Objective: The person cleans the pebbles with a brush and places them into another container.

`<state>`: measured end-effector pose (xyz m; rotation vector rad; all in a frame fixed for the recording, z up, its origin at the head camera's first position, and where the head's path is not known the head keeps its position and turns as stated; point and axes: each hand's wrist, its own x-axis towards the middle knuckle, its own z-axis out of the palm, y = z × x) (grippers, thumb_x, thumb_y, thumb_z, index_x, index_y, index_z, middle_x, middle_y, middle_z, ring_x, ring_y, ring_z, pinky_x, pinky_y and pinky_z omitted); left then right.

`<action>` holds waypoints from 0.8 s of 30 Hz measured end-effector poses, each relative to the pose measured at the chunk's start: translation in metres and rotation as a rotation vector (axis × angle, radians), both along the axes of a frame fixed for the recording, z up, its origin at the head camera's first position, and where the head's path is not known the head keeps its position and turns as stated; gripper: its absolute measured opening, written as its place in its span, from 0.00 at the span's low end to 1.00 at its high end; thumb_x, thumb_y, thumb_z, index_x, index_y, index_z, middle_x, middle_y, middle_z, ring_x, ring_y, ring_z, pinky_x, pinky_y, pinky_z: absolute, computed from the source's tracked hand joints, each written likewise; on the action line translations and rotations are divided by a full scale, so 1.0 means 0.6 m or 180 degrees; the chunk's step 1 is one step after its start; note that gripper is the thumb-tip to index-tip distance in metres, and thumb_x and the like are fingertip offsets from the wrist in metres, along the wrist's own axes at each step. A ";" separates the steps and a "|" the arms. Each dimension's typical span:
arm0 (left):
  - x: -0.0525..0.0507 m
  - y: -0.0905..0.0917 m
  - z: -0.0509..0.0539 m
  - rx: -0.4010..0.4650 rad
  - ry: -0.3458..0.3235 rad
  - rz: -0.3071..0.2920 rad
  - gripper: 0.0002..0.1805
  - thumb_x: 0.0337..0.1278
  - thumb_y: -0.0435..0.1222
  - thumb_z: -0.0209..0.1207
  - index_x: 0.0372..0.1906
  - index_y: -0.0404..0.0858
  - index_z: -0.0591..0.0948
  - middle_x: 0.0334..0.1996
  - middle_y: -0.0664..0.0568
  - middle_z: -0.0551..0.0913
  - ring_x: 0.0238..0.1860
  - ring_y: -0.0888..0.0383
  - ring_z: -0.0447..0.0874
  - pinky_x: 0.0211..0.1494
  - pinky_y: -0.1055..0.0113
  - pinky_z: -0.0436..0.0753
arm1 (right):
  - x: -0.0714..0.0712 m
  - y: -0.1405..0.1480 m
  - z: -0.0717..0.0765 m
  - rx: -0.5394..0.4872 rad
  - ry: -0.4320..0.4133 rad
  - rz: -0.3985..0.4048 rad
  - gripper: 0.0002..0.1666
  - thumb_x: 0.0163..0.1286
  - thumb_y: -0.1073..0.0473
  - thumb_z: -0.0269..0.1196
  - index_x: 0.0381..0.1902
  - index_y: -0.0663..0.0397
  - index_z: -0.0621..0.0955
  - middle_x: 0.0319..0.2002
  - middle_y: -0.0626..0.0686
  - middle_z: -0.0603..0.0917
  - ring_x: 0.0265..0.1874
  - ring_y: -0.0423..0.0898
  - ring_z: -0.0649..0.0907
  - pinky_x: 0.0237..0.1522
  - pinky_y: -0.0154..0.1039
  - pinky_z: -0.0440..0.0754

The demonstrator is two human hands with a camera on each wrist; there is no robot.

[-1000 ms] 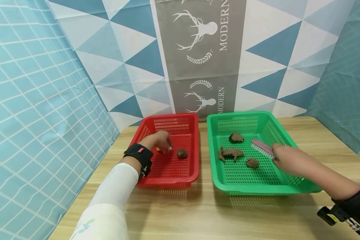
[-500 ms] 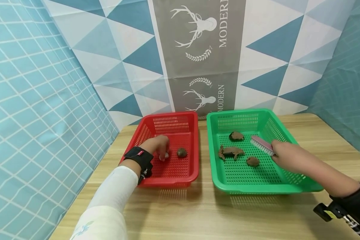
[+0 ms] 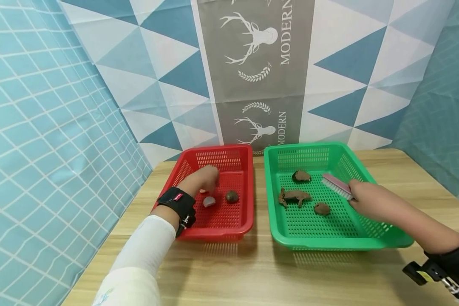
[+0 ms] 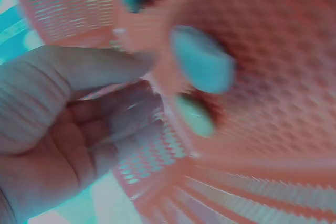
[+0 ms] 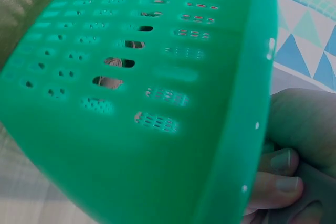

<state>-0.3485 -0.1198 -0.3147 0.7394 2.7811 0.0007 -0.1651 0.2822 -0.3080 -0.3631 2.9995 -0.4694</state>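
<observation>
We find the left hand (image 3: 208, 177) inside the red basket (image 3: 214, 233), thumb straight, fingers relaxed and grasping nothing, near a grey stone (image 3: 209, 201), a brown stone (image 3: 231, 196) and a small pale stone (image 4: 195, 115) on its floor. We record the right hand (image 3: 372, 200) gripping a pink brush (image 3: 337, 185) over the green basket (image 3: 340, 243), where a brown animal-shaped piece (image 3: 296, 196) lies between two brown lumps (image 3: 301, 176)
</observation>
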 end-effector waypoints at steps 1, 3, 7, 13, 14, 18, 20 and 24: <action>0.000 0.005 0.007 0.0179 0.0151 -0.0073 0.08 0.46 0.24 0.67 0.34 0.37 0.85 0.30 0.51 0.80 0.32 0.56 0.75 0.32 0.66 0.75 | 0.000 0.001 0.000 0.0003 0.0002 0.0004 0.12 0.70 0.69 0.54 0.42 0.79 0.70 0.27 0.56 0.73 0.19 0.46 0.70 0.21 0.40 0.69; 0.003 0.021 0.027 0.0645 0.0355 -0.0224 0.08 0.49 0.23 0.64 0.36 0.36 0.85 0.31 0.50 0.81 0.33 0.55 0.76 0.34 0.65 0.77 | 0.000 0.002 0.000 0.0006 0.0018 0.0007 0.12 0.70 0.69 0.55 0.42 0.79 0.70 0.27 0.57 0.73 0.20 0.46 0.70 0.22 0.40 0.69; 0.013 0.080 0.066 0.1121 0.0520 -0.0556 0.08 0.50 0.29 0.67 0.38 0.35 0.85 0.32 0.50 0.83 0.35 0.55 0.79 0.40 0.64 0.79 | 0.001 0.004 0.002 0.0000 0.0043 0.0001 0.12 0.70 0.68 0.55 0.42 0.78 0.70 0.27 0.56 0.73 0.20 0.46 0.70 0.22 0.40 0.69; 0.035 0.194 0.095 0.1090 0.0213 -0.0894 0.15 0.52 0.35 0.70 0.46 0.38 0.85 0.41 0.52 0.84 0.43 0.60 0.79 0.47 0.71 0.78 | 0.000 -0.004 0.007 -0.0062 0.0068 -0.0014 0.13 0.70 0.67 0.55 0.41 0.78 0.71 0.26 0.55 0.72 0.20 0.46 0.69 0.21 0.40 0.68; 0.038 0.214 0.094 0.1053 0.0139 -0.0926 0.17 0.53 0.36 0.71 0.48 0.39 0.85 0.43 0.53 0.84 0.45 0.60 0.78 0.48 0.72 0.77 | 0.001 -0.006 0.008 -0.0068 0.0077 -0.0016 0.13 0.70 0.67 0.55 0.41 0.78 0.71 0.26 0.55 0.72 0.19 0.46 0.69 0.21 0.40 0.68; 0.044 0.283 0.073 0.0846 -0.0149 -0.1067 0.21 0.55 0.40 0.70 0.54 0.40 0.83 0.50 0.52 0.82 0.49 0.60 0.78 0.49 0.73 0.76 | 0.004 -0.012 0.012 -0.0095 0.0092 -0.0031 0.12 0.70 0.67 0.55 0.40 0.76 0.71 0.25 0.54 0.72 0.19 0.45 0.69 0.20 0.40 0.68; 0.045 0.311 0.056 0.0698 -0.0290 -0.1053 0.23 0.56 0.40 0.69 0.56 0.39 0.82 0.52 0.51 0.82 0.51 0.58 0.78 0.47 0.72 0.77 | 0.005 -0.016 0.015 -0.0114 0.0077 -0.0042 0.11 0.71 0.66 0.55 0.40 0.75 0.71 0.25 0.54 0.72 0.19 0.45 0.69 0.20 0.39 0.68; 0.050 0.346 0.023 0.0200 -0.0277 -0.0770 0.19 0.57 0.40 0.68 0.53 0.40 0.84 0.49 0.53 0.82 0.46 0.58 0.79 0.41 0.69 0.78 | 0.004 -0.026 0.022 -0.0141 0.0076 -0.0036 0.11 0.71 0.66 0.55 0.40 0.74 0.71 0.25 0.54 0.72 0.19 0.45 0.70 0.20 0.39 0.68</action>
